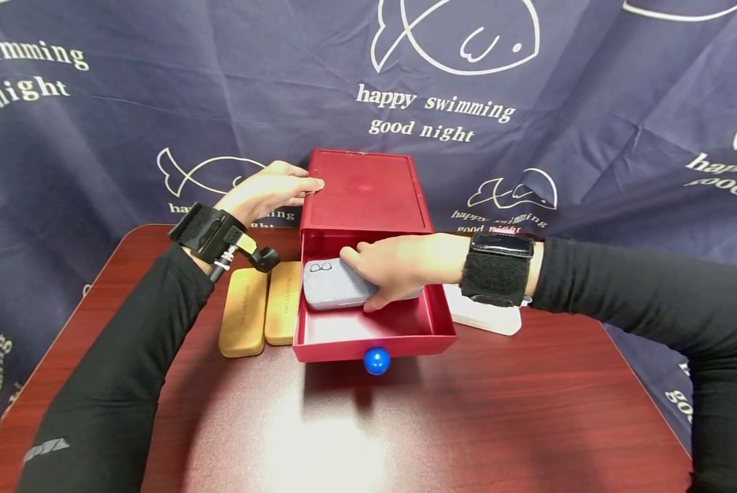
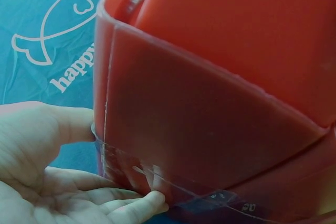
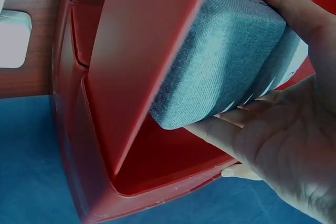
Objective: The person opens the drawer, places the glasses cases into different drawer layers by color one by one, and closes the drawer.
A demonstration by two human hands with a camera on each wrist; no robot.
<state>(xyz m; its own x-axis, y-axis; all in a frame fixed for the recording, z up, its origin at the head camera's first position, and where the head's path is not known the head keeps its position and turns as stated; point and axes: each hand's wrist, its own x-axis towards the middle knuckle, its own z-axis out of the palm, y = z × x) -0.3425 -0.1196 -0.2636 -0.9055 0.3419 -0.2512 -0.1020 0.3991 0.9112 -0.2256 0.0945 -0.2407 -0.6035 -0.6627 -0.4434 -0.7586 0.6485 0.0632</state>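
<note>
A red box (image 1: 365,192) stands at the back of the table, its drawer (image 1: 374,348) pulled out toward me with a blue ball knob (image 1: 377,361) in front. Inside the drawer, my right hand (image 1: 399,267) grips a grey-blue fabric glasses case (image 1: 334,291) from above, thumb on one side and fingers on the other. A small glasses drawing marks the case's left end. My left hand (image 1: 269,188) touches the box at its left side, thumb at the top edge. In the left wrist view the fingers (image 2: 131,208) lie fairly straight against the red wall.
Two yellow cases (image 1: 243,311) lie side by side left of the drawer, the nearer one close to its wall. A white case (image 1: 488,315) lies right of it, partly behind my right forearm. A dark blue printed cloth (image 1: 442,41) hangs behind the wooden table (image 1: 497,411).
</note>
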